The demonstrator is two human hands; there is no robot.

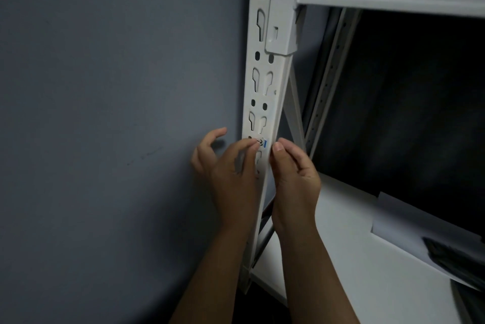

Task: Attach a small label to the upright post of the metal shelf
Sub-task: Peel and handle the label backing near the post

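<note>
The small label lies on the front of the white upright post, low down, just under a pair of keyhole slots. The left hand comes from the wall side. Its thumb tip presses on the left end of the label, most likely to keep that end flat on the metal so the label cannot slip. The other fingers of this grip are loosely curled and spread, away from the post, holding nothing.

The right hand is at the post's right edge. Its grip is narrow, with thumb and fingers close together right beside the label's right end. I cannot tell if it pinches that end or only touches the post. It is probably there to rub that end down or fold it round the edge.

The label is white, with black squiggly marks and a short blue stripe on its right side. It partly covers a hole.
</note>
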